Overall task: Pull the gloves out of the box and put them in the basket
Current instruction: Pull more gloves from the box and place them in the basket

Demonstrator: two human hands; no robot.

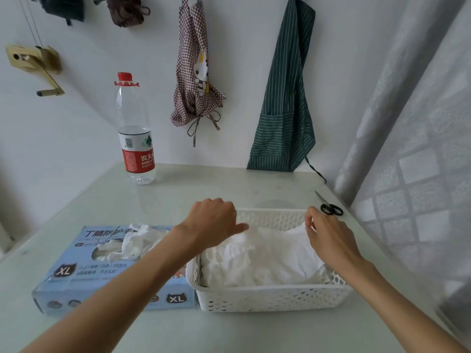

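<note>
A light blue glove box (76, 273) lies on the table at the left, with white gloves (132, 242) sticking out of its top opening. To its right stands a white perforated basket (267, 298) holding a heap of white gloves (265, 261). My left hand (211, 222) hovers over the basket's left far corner with curled fingers and thumb pointing right; whether it holds a glove is hidden. My right hand (328, 234) is over the basket's right side and pinches the edge of a white glove (303, 230) between thumb and fingertips.
A clear water bottle (135, 133) with a red cap stands at the back left of the table (229, 184). Black-handled scissors (330, 206) lie behind the basket at the right. Two aprons hang on the wall behind, and a curtain hangs at the right.
</note>
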